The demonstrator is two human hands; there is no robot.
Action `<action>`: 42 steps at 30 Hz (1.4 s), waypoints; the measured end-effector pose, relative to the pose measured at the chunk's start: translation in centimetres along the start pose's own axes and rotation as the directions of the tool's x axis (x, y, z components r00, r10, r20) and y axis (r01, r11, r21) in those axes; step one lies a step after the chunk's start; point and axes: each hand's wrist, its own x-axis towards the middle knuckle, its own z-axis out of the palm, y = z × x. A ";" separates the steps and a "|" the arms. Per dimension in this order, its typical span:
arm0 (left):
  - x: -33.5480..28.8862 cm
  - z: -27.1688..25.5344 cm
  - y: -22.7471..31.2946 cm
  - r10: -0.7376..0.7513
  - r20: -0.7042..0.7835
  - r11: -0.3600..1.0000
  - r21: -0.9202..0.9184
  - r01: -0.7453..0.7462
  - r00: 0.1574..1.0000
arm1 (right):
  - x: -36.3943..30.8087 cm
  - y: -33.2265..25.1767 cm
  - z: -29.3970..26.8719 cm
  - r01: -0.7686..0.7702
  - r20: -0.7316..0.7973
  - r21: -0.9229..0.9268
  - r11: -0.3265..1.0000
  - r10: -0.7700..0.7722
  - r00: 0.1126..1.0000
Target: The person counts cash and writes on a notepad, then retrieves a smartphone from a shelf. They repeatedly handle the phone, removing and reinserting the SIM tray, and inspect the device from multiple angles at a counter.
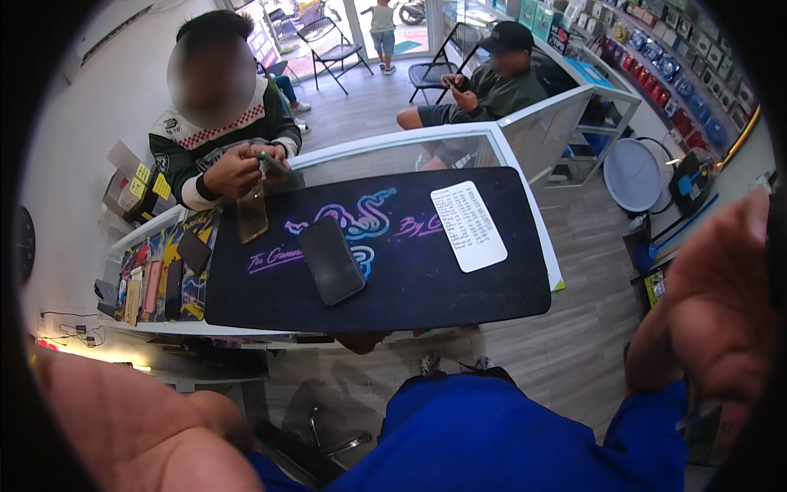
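Your left hand [139,426] fills the lower left corner, blurred and close; your right hand [721,303] looms at the right edge. Fingers on both run out of view, so you cannot tell whether either grips anything. Below is your blue shirt [484,426]. Beyond, a dark phone [331,260] lies flat, slanted, on the black mat [459,299], with a white sheet [469,226] of writing to its right. Across the counter [545,225], a person [221,148] handles a greenish object [274,164]. Farther back, someone in a black cap [507,37] sits near folding chairs [334,53].
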 end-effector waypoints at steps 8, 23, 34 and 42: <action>-17.5 10.7 -1.8 -0.891 0.133 0.449 0.127 0.884 0.434 | -17.1 10.3 -3.0 -0.594 -0.136 -0.800 0.084 0.939 0.315; -25.3 10.9 -7.0 -0.826 0.350 0.550 0.332 0.766 0.441 | -24.5 8.7 0.5 -0.888 -0.336 -0.422 0.183 0.878 0.340; -31.8 -3.3 -11.1 -0.899 -0.223 0.189 0.579 0.793 0.378 | -25.0 8.6 -2.9 -0.950 -0.432 -0.153 0.272 0.846 0.312; -34.3 -5.1 -11.7 -0.965 -0.111 0.080 0.736 0.672 0.237 | -24.7 13.1 -4.6 -0.905 -0.290 -0.273 0.325 0.870 0.400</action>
